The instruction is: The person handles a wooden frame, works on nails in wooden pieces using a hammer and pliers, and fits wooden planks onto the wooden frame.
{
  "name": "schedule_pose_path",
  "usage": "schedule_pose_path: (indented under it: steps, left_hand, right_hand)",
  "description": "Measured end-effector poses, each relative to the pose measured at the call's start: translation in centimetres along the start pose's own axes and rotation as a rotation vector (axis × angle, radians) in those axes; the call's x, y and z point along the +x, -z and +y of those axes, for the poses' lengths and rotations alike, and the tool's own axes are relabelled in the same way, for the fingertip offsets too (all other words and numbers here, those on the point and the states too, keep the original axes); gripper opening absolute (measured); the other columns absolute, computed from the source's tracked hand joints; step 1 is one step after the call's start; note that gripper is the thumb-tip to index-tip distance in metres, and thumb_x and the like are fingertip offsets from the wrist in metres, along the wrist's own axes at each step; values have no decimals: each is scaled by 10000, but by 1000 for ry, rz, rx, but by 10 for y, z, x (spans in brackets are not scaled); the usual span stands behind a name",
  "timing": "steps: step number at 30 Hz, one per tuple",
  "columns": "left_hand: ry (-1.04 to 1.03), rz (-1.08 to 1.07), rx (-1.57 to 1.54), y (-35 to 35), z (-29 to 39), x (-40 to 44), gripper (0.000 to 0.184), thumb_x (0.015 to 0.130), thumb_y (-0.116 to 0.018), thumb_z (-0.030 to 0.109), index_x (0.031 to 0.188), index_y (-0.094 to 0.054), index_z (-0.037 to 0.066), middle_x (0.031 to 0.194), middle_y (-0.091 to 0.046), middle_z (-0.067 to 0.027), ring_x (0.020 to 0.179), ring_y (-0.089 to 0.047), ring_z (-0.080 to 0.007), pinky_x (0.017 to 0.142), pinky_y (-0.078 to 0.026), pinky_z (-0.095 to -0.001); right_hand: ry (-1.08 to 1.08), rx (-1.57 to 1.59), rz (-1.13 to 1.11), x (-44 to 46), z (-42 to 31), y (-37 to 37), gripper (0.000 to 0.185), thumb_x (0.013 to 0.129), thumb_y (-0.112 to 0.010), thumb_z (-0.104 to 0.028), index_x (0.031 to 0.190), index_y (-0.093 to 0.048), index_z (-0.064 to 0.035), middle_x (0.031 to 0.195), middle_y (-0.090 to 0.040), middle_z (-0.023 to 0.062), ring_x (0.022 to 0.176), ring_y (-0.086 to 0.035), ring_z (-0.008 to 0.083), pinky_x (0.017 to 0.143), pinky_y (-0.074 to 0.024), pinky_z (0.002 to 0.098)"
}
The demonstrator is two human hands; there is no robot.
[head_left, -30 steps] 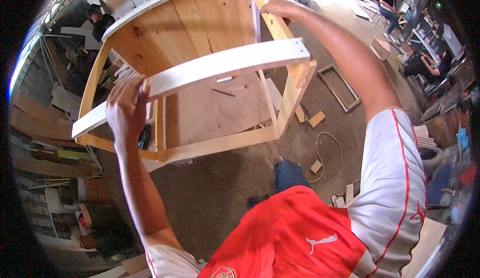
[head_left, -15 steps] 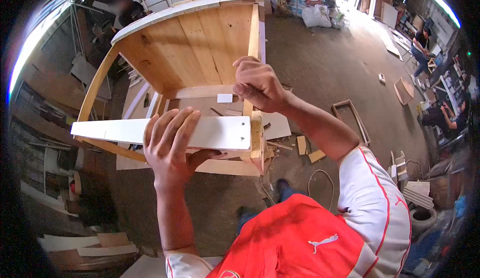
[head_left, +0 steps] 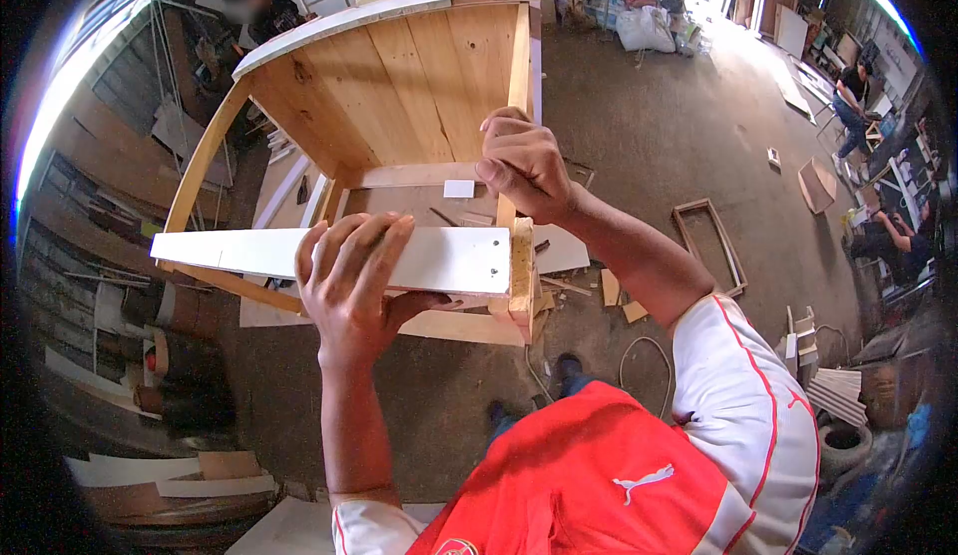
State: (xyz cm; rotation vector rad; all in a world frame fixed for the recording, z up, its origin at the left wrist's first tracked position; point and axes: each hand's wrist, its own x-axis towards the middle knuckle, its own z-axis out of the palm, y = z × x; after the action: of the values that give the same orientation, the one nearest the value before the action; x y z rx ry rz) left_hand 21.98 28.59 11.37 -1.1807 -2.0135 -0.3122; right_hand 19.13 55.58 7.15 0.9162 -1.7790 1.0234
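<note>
A wooden furniture frame (head_left: 399,86) with slatted planks and a curved white-topped far edge stands tilted before me. My left hand (head_left: 349,280) wraps over the white board (head_left: 449,259) along its near side, fingers on top and thumb underneath. Two dark screw or nail heads show at that board's right end. Closed in a fist, my right hand (head_left: 526,164) grips the right side rail (head_left: 520,66) of the frame. Its palm side is hidden. A small white rectangular piece (head_left: 459,189) lies beyond the board, seen through the frame.
Wood offcuts (head_left: 611,286) and a cable (head_left: 649,355) lie on the floor to the right. Farther off is a rectangular wooden frame (head_left: 711,246). One person (head_left: 269,11) is at the far left; others (head_left: 853,106) work at the right. Boards (head_left: 180,475) are stacked at lower left.
The camera view has shifted slightly, so the whole scene sits a little farther right. Both hands keep their places on the furniture frame.
</note>
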Motion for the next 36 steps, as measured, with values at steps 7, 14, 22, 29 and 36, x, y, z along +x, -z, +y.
schedule_pose_path:
  steps: [7, 14, 22, 29, 36]
  left_hand:
    - [-7, 20, 9, -4, -6, -8, 746, 711, -605, 744, 1159, -713, 157, 1081, -707, -13, 1038, -646, -223, 1048, -361, -465]
    - [-15, 49, -1, -9, -8, -4, 721, 721, -607, 766, 1105, -738, 169, 1052, -717, -8, 1010, -659, -228, 1043, -365, -457]
    - [66, 64, -18, -8, -3, -9, 680, 714, -663, 741, 1093, -737, 181, 1096, -718, 4, 1084, -639, -239, 1079, -339, -461]
    - [144, 156, -90, -18, -1, -30, 561, 760, -689, 670, 1120, -733, 242, 1195, -699, 27, 1184, -590, -238, 1138, -271, -473]
    - [121, 239, -244, -26, -11, -38, 445, 799, -680, 609, 1116, -738, 301, 1215, -705, 73, 1151, -606, -214, 1049, -323, -400]
  right_hand:
    - [35, -69, 12, -2, 1, -5, 381, 941, -559, -169, 579, -495, -69, 557, -483, 19, 583, -484, 219, 846, -452, 427]
    - [-6, -43, -1, -1, 0, -1, 387, 931, -575, -189, 585, -468, -54, 573, -473, 29, 594, -489, 224, 846, -450, 435]
    - [-6, -5, -19, -2, 1, 0, 268, 905, -616, -196, 685, -605, -43, 615, -508, 49, 626, -515, 238, 855, -450, 442]
    - [-24, -76, 24, -3, -3, -8, 388, 936, -512, -250, 587, -534, -83, 623, -570, 41, 693, -535, 209, 945, -405, 471]
    - [-1, -173, 70, -18, 6, -13, 407, 1000, -340, -224, 699, -563, -65, 726, -620, 115, 852, -573, 271, 1032, -361, 522]
